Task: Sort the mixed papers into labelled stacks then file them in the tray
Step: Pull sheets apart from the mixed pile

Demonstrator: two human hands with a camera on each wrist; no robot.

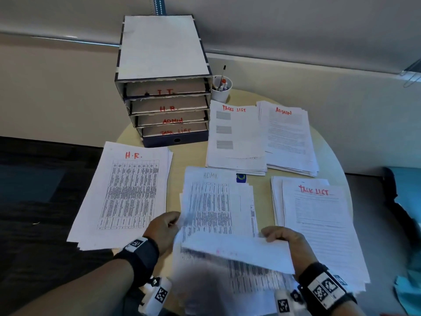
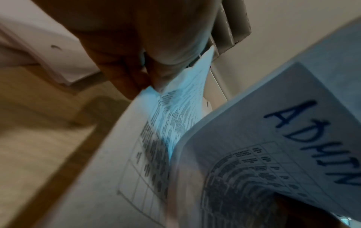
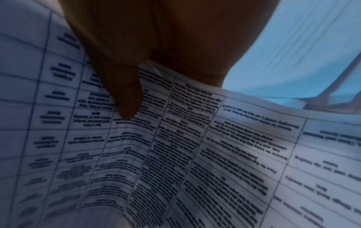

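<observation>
A mixed pile of printed sheets (image 1: 218,208) lies in the middle of the round table, its top sheet marked ADMIN in blue (image 2: 304,138). My left hand (image 1: 175,222) pinches the left edge of lifted sheets (image 2: 175,108) in that pile. My right hand (image 1: 272,236) grips the right edge of a sheet (image 1: 239,250) that curls up with its blank back showing. In the right wrist view the thumb (image 3: 126,98) presses on a printed table sheet (image 3: 195,154). The filing tray (image 1: 164,51) at the back has shelves labelled I.T., H.R., ADMIN and TASK LIST.
An H.R. stack (image 1: 127,192) lies at the left and hangs over the table edge. A TASK LIST stack (image 1: 234,137) and an ADMIN stack (image 1: 289,137) sit at the back right, another TASK LIST stack (image 1: 319,226) at the front right. A white pen cup (image 1: 222,88) stands beside the tray.
</observation>
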